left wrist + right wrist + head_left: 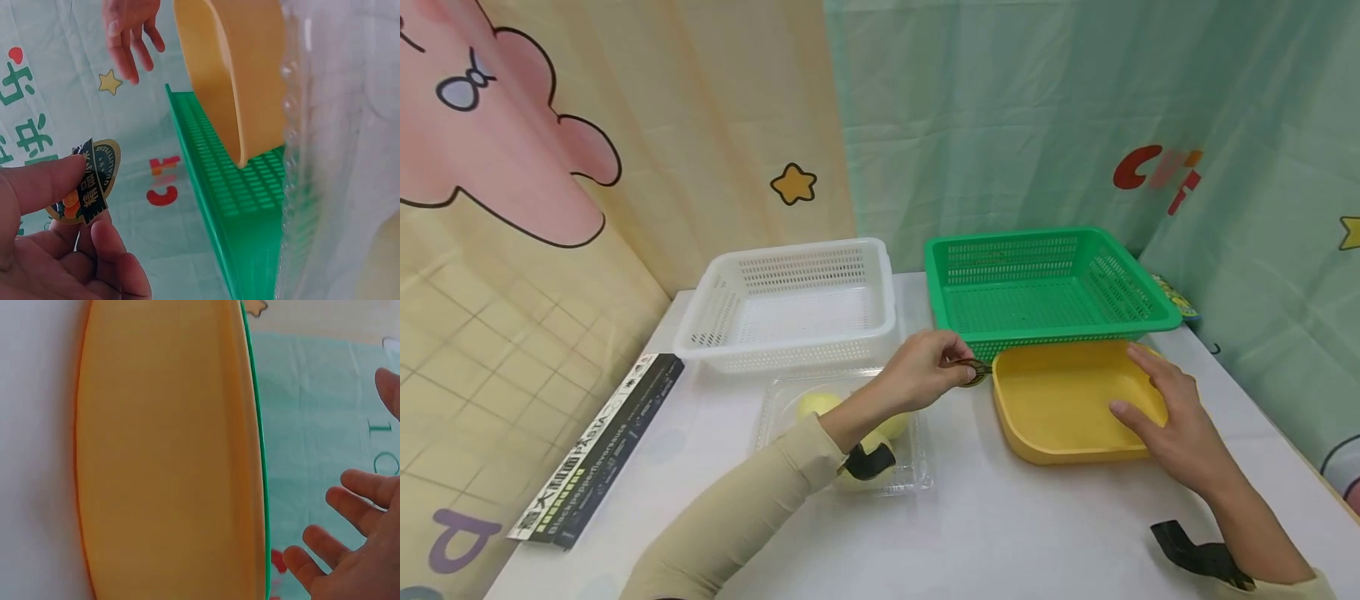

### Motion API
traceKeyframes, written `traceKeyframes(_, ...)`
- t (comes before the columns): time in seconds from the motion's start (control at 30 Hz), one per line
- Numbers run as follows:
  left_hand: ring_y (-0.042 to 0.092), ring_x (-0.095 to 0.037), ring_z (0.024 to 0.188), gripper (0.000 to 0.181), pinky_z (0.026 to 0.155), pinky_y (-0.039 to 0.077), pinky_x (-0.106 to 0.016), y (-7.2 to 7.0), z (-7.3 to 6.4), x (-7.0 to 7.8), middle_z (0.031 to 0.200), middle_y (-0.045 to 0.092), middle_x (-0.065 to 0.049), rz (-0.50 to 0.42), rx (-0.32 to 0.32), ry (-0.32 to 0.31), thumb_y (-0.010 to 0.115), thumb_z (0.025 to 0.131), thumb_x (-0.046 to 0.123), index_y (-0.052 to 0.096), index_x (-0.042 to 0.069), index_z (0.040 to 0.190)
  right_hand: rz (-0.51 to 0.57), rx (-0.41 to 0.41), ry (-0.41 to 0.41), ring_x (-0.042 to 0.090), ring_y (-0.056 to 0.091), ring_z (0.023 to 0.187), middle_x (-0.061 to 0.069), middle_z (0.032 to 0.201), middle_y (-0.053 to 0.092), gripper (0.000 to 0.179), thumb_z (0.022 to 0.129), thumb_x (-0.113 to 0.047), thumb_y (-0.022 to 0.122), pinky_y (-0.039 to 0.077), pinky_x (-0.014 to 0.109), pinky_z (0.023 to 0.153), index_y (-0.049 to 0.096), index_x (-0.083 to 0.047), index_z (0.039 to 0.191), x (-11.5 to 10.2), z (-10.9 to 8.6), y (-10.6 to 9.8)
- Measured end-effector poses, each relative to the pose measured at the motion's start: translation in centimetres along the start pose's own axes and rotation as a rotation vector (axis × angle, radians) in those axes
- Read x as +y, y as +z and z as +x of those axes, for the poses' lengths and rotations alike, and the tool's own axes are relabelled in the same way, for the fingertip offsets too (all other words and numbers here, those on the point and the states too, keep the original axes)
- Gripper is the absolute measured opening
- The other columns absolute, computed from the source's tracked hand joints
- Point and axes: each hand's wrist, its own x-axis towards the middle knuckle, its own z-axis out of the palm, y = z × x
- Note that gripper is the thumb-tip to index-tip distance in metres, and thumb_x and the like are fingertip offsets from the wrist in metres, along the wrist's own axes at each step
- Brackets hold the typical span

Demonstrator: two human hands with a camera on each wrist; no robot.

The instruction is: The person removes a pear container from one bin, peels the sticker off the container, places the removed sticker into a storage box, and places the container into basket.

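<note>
My left hand (pixel 925 371) pinches a dark fruit label (pixel 99 178) between thumb and fingers. The label has a gold rim, pale lettering and a picture of orange fruit. It is held just left of a yellow plastic basin (pixel 1067 408), near the basin's rim. Over the basin's right side hovers my right hand (pixel 1180 425), its fingers spread and nothing in them. Below my left forearm lies a clear plastic box (pixel 917 477) with several pale yellow round things (pixel 818 403) inside, partly hidden by the wrist and sleeve.
At the back stand a white basket (pixel 805 321) on the left and a green basket (pixel 1022 308) on the right, close behind the basin. A long black-and-white pasta box (pixel 602 450) lies along the table's left edge. Printed curtains enclose the back and sides.
</note>
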Motion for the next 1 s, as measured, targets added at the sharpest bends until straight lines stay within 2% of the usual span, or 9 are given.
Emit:
traceKeyframes(0.1,0.051,-0.008,0.073,0.008,0.063,0.041,-0.017,0.6,0.8,0.3,0.089,0.068,-0.002,-0.012,-0.011,-0.01,0.065,0.087,0.015,0.068,0.009,0.093,-0.026,-0.003,0.041,0.045,0.012,0.139,0.021,0.153,0.024,0.069,0.09,-0.014,0.061,0.006,0.067,0.111,0.026,-0.016,0.15,1.2,-0.4,-0.9)
traceKeyframes(0.27,0.052,-0.007,0.076,0.01,0.065,0.042,-0.017,1.4,2.0,0.6,0.091,0.067,0.0,-0.01,-0.023,-0.023,0.065,0.088,0.017,0.068,0.01,0.094,-0.064,-0.008,0.085,0.051,0.01,0.137,0.022,0.155,0.02,0.065,0.092,-0.016,0.057,0.003,0.072,0.107,0.025,-0.011,0.149,3.0,-1.2,-2.0)
traceKeyframes(0.3,0.052,-0.007,0.076,0.01,0.065,0.042,-0.017,1.6,2.2,0.6,0.091,0.067,0.001,-0.003,-0.026,-0.026,0.065,0.088,0.018,0.068,0.011,0.094,-0.074,-0.007,0.092,0.048,0.011,0.138,0.018,0.156,0.019,0.065,0.093,-0.016,0.057,0.004,0.062,0.115,0.026,-0.01,0.149,3.4,-1.4,-2.2)
traceKeyframes(0.37,0.052,-0.007,0.076,0.01,0.065,0.042,-0.017,1.9,2.6,0.7,0.091,0.067,0.002,0.007,-0.032,-0.034,0.064,0.088,0.02,0.067,0.012,0.095,-0.095,0.003,0.099,0.029,0.012,0.143,0.003,0.158,0.018,0.065,0.092,-0.017,0.058,0.01,0.034,0.121,0.026,-0.012,0.149,4.1,-1.7,-2.3)
traceKeyframes(0.43,0.053,-0.006,0.078,0.011,0.066,0.043,-0.016,2.1,3.0,0.7,0.092,0.067,0.002,0.012,-0.036,-0.045,0.064,0.088,0.02,0.067,0.013,0.096,-0.102,0.022,0.086,0.005,0.013,0.141,-0.014,0.155,0.019,0.065,0.092,-0.016,0.059,0.012,0.007,0.109,0.028,-0.012,0.149,4.8,-1.8,-2.4)
traceKeyframes(0.5,0.055,-0.006,0.079,0.012,0.067,0.043,-0.016,2.3,3.4,0.7,0.093,0.068,0.002,0.003,-0.038,-0.058,0.065,0.088,0.02,0.067,0.013,0.097,-0.105,0.043,0.072,-0.016,0.013,0.129,-0.029,0.148,0.02,0.065,0.09,-0.014,0.061,0.011,-0.007,0.088,0.03,-0.013,0.148,5.4,-1.9,-2.4)
traceKeyframes(0.6,0.056,-0.005,0.081,0.013,0.069,0.043,-0.015,2.8,4.1,0.6,0.095,0.069,0.001,-0.019,-0.042,-0.077,0.066,0.088,0.02,0.068,0.012,0.097,-0.09,0.06,0.064,-0.025,0.011,0.121,-0.036,0.142,0.021,0.065,0.09,-0.012,0.061,0.013,-0.008,0.087,0.032,-0.012,0.147,6.1,-2.1,-2.4)
traceKeyframes(0.8,0.054,-0.005,0.081,0.015,0.068,0.043,-0.014,3.9,5.3,0.6,0.093,0.068,0.001,-0.058,-0.066,-0.112,0.067,0.087,0.02,0.067,0.01,0.098,-0.081,0.073,0.063,-0.025,0.012,0.122,-0.036,0.142,0.021,0.064,0.09,-0.009,0.06,0.015,-0.009,0.087,0.032,-0.011,0.147,7.2,-2.8,-2.6)
traceKeyframes(1.0,0.053,-0.006,0.08,0.019,0.066,0.043,-0.015,5.1,6.6,0.4,0.092,0.067,0.0,-0.107,-0.081,-0.158,0.068,0.086,0.02,0.068,0.009,0.101,-0.071,0.059,0.113,-0.028,0.011,0.122,-0.034,0.145,0.018,0.064,0.093,-0.012,0.057,0.014,-0.011,0.087,0.027,-0.016,0.149,7.8,-3.1,-2.8)
